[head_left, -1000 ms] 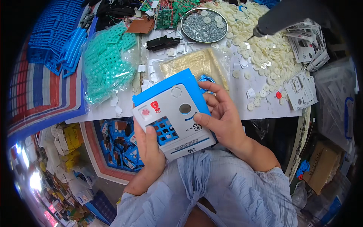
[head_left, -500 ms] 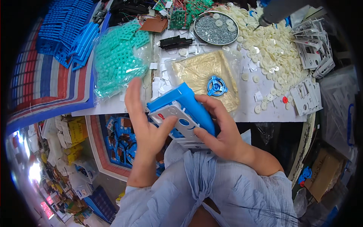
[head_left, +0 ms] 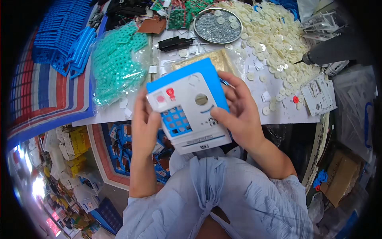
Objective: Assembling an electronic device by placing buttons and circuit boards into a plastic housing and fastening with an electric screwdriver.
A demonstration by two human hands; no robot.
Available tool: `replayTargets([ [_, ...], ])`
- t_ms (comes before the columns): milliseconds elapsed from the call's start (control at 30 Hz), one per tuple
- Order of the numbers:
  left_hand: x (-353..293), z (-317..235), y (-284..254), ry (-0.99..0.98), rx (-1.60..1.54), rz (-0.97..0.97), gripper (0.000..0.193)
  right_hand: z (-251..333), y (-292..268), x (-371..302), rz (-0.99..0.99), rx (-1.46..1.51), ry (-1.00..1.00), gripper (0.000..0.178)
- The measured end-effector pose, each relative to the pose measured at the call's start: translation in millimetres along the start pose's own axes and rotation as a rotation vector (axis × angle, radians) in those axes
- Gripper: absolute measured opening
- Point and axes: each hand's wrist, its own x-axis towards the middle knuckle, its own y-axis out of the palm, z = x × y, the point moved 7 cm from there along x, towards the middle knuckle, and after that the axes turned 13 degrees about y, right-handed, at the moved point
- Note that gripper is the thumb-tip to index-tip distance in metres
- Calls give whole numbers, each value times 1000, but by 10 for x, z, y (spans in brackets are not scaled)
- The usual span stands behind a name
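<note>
Left hand (head_left: 145, 129), splayed moments earlier, gripped white-and-blue case (head_left: 195, 119) at 9 o'clock | right hand (head_left: 242, 113) held it at 3 o'clock, thumb on face | case between both, turned face-up from its tilt (seemingly steadier) | farther, 2 o'clock: dark driver (head_left: 334, 51) had swung rightward

A pale worktop (head_left: 288, 115) crosses the view, striped cloth (head_left: 43, 99) to its left. Grey floor (head_left: 115, 193) shows below; white light (head_left: 38, 187) glares far left, a cardboard box (head_left: 343, 177) lower right.
</note>
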Motion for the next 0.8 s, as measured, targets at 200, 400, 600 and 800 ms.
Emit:
replayTargets([
  [200, -392, 41, 187, 1, -2, -202, 53, -295, 47, 239, -45, 165, 18, 73],
  [400, -222, -17, 74, -36, -138, -182, 46, -391, 81, 171, 97, 198, 152, 76],
  [600, -141, -131, 52, 14, -86, -190, 51, -582, 11, 73, 238, 180, 344, 69],
  [800, -55, -302, 22, 101, -43, -105, 49, -553, 67, 12, 186, 198, 303, 55],
])
